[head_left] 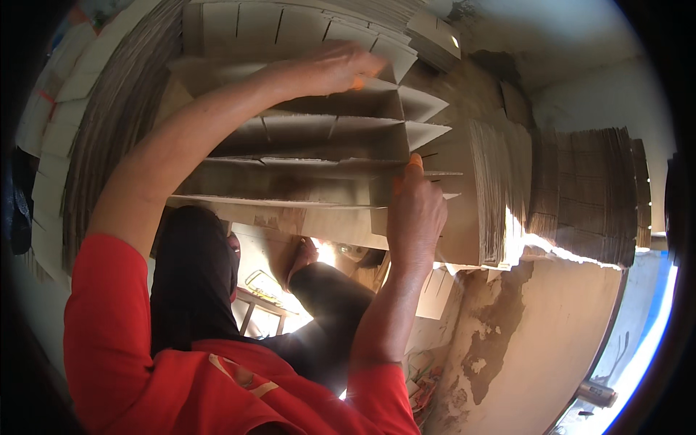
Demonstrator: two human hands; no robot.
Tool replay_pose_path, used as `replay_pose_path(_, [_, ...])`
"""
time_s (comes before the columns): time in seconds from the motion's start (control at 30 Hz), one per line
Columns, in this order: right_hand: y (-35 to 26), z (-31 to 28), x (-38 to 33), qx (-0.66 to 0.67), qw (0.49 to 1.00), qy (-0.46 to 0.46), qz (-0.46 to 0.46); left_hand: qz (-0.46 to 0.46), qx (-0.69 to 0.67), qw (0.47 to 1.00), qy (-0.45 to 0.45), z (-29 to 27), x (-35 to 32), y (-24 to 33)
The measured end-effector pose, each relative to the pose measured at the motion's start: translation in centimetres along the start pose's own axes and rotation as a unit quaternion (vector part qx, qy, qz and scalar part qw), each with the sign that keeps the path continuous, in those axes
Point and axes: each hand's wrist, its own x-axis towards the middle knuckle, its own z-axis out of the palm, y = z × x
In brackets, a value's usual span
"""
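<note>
A cardboard divider grid (pixel 312 130) spans the space before me, with several long slotted strips set roughly parallel. A cross strip runs through them near their right ends. At the far side, my left hand (pixel 333 69) is closed around the upper edge of a strip near the crossing; its fingertips are slightly blurred. Closer to me, my right hand (pixel 419 210) pinches the cross strip from its near end, thumb or finger pointing away from me. Orange coverings show on fingertips of both hands. The undersides of the strips are hidden.
Tall stacks of flat cardboard stand at the left (pixel 119 116) and right (pixel 500 188), with a darker stack (pixel 583 192) farther right. More slotted sheets (pixel 290 25) lie at the back. A stained wall (pixel 536 341) runs along the right. My legs are below the grid.
</note>
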Motion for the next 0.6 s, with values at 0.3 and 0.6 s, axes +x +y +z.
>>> replay_pose_path(0.3, [4.1,-0.6,-1.8,0.08,0.988,0.131,-0.008,-0.068,-0.076,0.991,0.084,-4.1,-6.1,1.4])
replay_pose_path(0.6, [16.1,-0.4,-6.1,-0.209,0.97,0.101,0.076,0.0,-0.024,0.981,0.194,-4.3,-18.4,7.7])
